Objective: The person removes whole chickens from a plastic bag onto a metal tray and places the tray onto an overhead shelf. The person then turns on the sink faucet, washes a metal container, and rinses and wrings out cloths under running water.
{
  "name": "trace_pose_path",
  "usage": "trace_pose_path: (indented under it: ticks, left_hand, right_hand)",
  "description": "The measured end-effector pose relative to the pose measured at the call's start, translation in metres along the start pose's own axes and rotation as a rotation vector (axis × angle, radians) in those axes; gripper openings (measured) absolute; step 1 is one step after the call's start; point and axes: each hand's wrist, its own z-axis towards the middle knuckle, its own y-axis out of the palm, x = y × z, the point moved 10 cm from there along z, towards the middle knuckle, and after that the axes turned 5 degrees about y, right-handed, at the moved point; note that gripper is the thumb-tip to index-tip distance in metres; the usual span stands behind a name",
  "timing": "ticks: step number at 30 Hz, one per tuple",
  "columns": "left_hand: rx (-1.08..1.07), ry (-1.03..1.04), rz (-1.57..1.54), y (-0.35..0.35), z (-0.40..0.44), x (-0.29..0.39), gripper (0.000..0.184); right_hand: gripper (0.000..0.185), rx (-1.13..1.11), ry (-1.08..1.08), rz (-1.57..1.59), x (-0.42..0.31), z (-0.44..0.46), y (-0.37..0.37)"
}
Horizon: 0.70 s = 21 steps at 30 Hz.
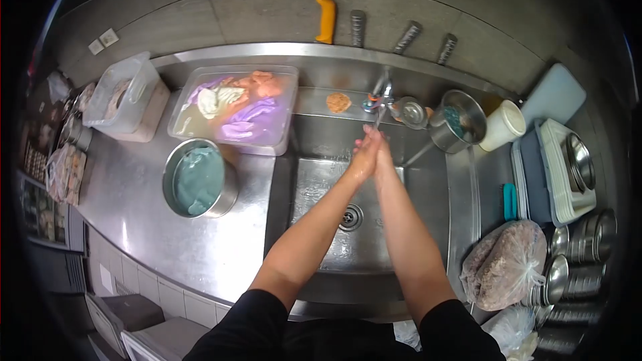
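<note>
The left hand [364, 155] and right hand [383, 150] press together under the silver metal faucet [382, 97], above the rectangular stainless-steel sink [341, 247]; their fingers look nearly straight, holding only each other. A round steel pot [229, 194] of bluish liquid stands left on the tabletop [147, 187].

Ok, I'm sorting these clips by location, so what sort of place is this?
Probably a commercial kitchen, at its washing area: it has a large stainless-steel sink, stacked metal bowls at the right, and a yellow handle, likely a knife's, at the wall.
</note>
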Motion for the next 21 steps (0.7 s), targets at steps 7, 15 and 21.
trace_pose_path:
  ticks: [7,15,21]
  left_hand:
    - [-0.175,-0.057,0.396,-0.068,-0.093,0.059,0.054]
    - [0.148,-0.037,0.667,-0.199,-0.210,0.089,0.026]
    - [0.454,-0.090,0.548,-0.288,-0.312,0.099,0.027]
  right_hand:
    - [0.023,-0.085,-0.118,-0.631,-0.027,-0.001,0.030]
    - [0.018,0.357,-0.604,-0.952,-0.067,0.035,-0.034]
    - [0.022,-0.007,-0.191,-0.204,-0.098,0.062,-0.016]
